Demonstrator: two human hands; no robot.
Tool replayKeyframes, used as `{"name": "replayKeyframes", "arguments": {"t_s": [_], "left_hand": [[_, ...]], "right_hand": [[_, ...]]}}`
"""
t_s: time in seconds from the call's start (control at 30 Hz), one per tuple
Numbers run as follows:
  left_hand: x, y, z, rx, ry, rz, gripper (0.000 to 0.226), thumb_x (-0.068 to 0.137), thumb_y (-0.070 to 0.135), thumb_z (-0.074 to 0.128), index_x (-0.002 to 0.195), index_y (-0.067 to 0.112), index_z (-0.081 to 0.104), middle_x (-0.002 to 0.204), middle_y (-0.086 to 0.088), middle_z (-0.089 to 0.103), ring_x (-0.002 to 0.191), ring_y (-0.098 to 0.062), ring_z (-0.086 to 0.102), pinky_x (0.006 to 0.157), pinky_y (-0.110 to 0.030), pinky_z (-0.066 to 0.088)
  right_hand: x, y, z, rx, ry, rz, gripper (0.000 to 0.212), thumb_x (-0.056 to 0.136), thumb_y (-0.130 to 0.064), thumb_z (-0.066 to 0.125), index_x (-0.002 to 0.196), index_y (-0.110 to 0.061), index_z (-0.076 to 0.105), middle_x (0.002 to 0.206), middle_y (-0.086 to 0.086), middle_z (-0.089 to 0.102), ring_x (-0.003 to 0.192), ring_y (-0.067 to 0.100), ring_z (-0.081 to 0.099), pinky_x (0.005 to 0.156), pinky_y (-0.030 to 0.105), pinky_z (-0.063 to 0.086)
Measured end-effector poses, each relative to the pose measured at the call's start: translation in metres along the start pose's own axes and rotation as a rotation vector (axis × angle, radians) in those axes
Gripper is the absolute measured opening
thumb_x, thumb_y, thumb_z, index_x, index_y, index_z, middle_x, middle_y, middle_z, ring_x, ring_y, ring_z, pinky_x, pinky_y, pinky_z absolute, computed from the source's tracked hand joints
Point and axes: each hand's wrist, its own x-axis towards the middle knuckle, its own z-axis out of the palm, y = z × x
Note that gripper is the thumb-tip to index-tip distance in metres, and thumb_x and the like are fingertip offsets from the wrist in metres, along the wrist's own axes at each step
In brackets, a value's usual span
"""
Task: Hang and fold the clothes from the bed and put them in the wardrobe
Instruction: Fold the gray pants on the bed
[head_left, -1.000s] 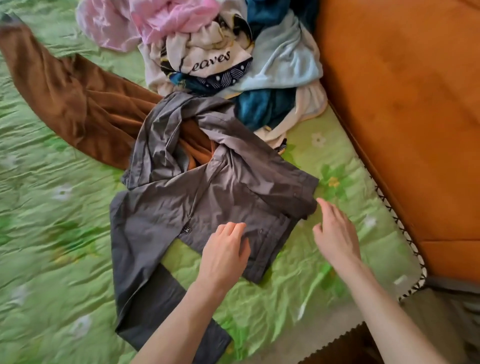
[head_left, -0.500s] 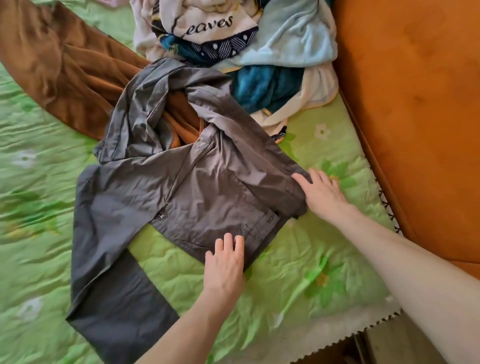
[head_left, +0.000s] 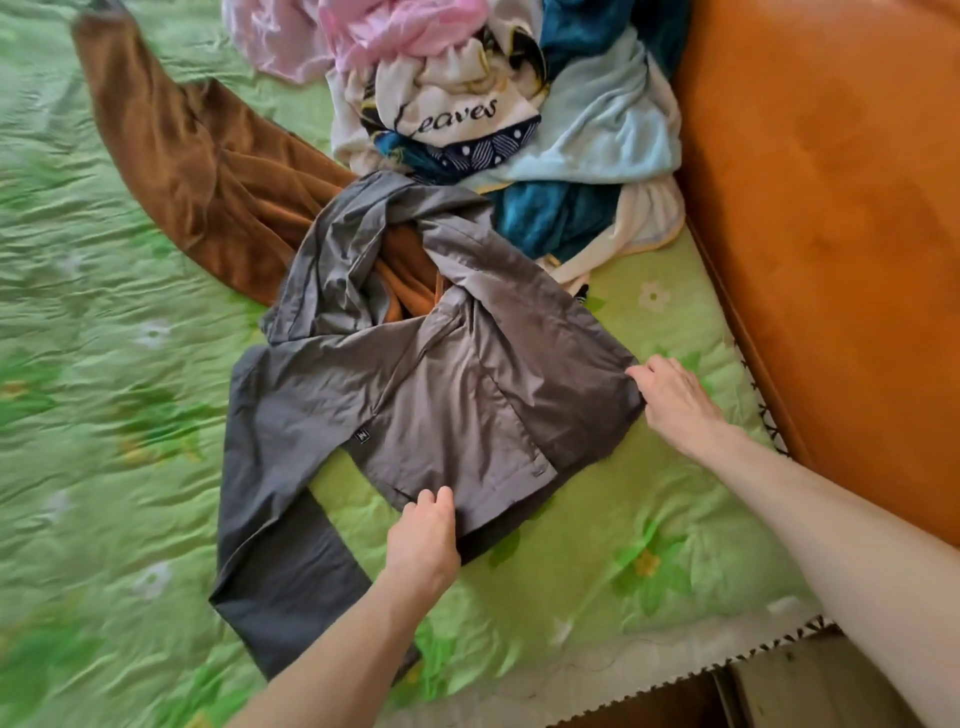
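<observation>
A grey jacket lies spread on the green bed cover, one sleeve trailing toward me at the lower left. My left hand pinches its near hem with curled fingers. My right hand grips the jacket's right edge, fingers tucked around the fabric. Partly under the jacket's hood lies a brown garment, stretching to the upper left. Behind it sits a heap of clothes: pink, cream with the word "Leaves", pale blue and teal pieces.
An orange padded headboard runs along the right side of the bed. The bed's near edge with a dark zigzag trim shows at the bottom right, with floor below it.
Both hands went from hovering or lying flat on the jacket to gripping it: the left at the near hem, the right at the right edge. The view shifted slightly.
</observation>
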Motion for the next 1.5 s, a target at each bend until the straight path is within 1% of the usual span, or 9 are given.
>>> {"name": "replayKeyframes", "arguments": {"t_s": [0.33,0.43,0.6,0.77,0.87,1.0,1.17,1.37,1.5], "left_hand": [[-0.111,-0.047,-0.103,-0.224,0.162,-0.307,0.042,0.096,0.007,0.05,0.136,0.012,0.039,0.142,-0.022,0.037,0.105,-0.046,0.065,0.08,-0.043,0.047],[-0.135,-0.075,-0.132,-0.315,0.162,-0.401,0.044,0.097,0.006,0.046,0.14,0.015,0.039,0.134,-0.022,0.055,0.112,-0.043,0.064,0.086,-0.045,0.051],[-0.175,-0.117,-0.187,-1.16,0.312,-0.356,0.053,0.093,-0.01,0.03,0.131,0.013,0.059,0.107,-0.023,0.067,0.075,-0.032,0.067,0.056,-0.035,0.059],[-0.226,-0.15,-0.254,-1.383,0.524,-0.293,0.036,0.101,-0.009,0.035,0.11,-0.003,0.069,0.094,-0.024,0.071,0.062,-0.02,0.072,0.056,-0.024,0.059],[-0.259,-0.168,-0.298,-1.544,0.52,-0.216,0.02,0.101,-0.001,0.053,0.107,-0.008,0.071,0.092,-0.024,0.076,0.07,-0.021,0.077,0.062,-0.023,0.062],[-0.305,-0.206,-0.348,-1.287,0.381,0.08,0.037,0.073,0.01,0.077,0.11,0.007,0.08,0.104,-0.014,0.079,0.088,-0.015,0.074,0.083,-0.022,0.059],[-0.335,-0.279,-0.393,-0.858,0.539,0.118,0.028,0.064,0.021,0.084,0.088,0.008,0.078,0.073,-0.002,0.071,0.071,-0.014,0.062,0.069,-0.032,0.046],[-0.368,-0.366,-0.428,-1.081,0.902,0.187,0.004,0.087,0.015,0.083,0.085,0.013,0.08,0.061,0.011,0.07,0.056,-0.001,0.061,0.056,-0.017,0.046],[-0.396,-0.416,-0.475,-1.237,0.985,0.291,0.01,0.087,0.022,0.084,0.078,0.026,0.08,0.092,-0.003,0.075,0.085,-0.014,0.07,0.072,-0.021,0.054]], "right_hand": [[-0.064,-0.024,-0.14,0.16,0.181,-0.139,0.041,0.064,0.018,0.081,0.095,-0.007,0.07,0.093,0.013,0.07,0.089,0.039,0.067,0.077,0.049,0.056],[-0.074,-0.044,-0.177,0.222,0.278,-0.237,0.044,0.061,0.016,0.084,0.093,-0.011,0.069,0.092,0.007,0.069,0.085,0.036,0.067,0.069,0.045,0.056],[-0.069,-0.074,-0.246,0.389,0.359,-0.374,0.04,0.07,0.011,0.085,0.094,-0.016,0.067,0.104,-0.002,0.066,0.095,0.025,0.061,0.073,0.048,0.055],[-0.07,-0.109,-0.323,0.718,0.229,-0.387,0.017,0.094,-0.009,0.072,0.104,-0.021,0.064,0.099,-0.004,0.073,0.094,-0.001,0.067,0.081,0.016,0.052],[-0.069,-0.136,-0.369,0.838,0.298,-0.399,0.01,0.098,-0.026,0.068,0.107,-0.024,0.065,0.097,-0.009,0.073,0.094,0.009,0.071,0.08,0.03,0.057],[-0.082,-0.188,-0.436,0.973,0.417,-0.452,0.009,0.099,-0.026,0.064,0.107,-0.025,0.063,0.094,-0.016,0.07,0.089,0.006,0.068,0.077,0.022,0.054],[-0.111,-0.266,-0.497,1.002,0.512,-0.474,0.009,0.102,-0.022,0.061,0.111,-0.02,0.06,0.1,-0.001,0.068,0.087,-0.003,0.064,0.076,0.014,0.054],[-0.156,-0.381,-0.544,0.965,0.687,-0.39,0.013,0.103,-0.013,0.061,0.114,-0.015,0.055,0.092,-0.006,0.062,0.076,-0.017,0.061,0.066,0.005,0.048],[-0.183,-0.444,-0.576,0.976,0.816,-0.364,0.012,0.103,-0.015,0.061,0.107,-0.025,0.055,0.092,-0.002,0.063,0.074,-0.017,0.062,0.062,0.003,0.046]]}}
